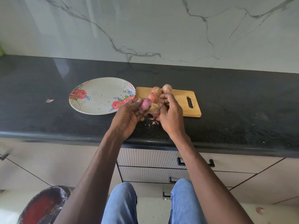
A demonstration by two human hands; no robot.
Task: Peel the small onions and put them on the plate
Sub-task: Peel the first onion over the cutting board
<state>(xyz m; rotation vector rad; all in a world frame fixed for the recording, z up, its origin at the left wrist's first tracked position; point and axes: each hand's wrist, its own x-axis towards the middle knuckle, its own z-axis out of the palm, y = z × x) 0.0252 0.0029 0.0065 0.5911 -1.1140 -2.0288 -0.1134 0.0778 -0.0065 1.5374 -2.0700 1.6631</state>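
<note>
My left hand [128, 116] grips a peeled purple onion [144, 104] above the counter, just right of the floral plate [97, 96]. My right hand [169, 113] holds a clump of brown onion skin [154, 109] pulled off beside it. Three unpeeled small onions [156, 92] lie on the wooden cutting board [182, 101], just behind my fingers. Nothing lies on the plate.
Peel scraps [152, 122] lie on the black counter [242, 102] below my hands, and one flake [49, 100] sits left of the plate. A bin lined with a bag [43, 206] stands on the floor at the lower left. Drawers run under the counter.
</note>
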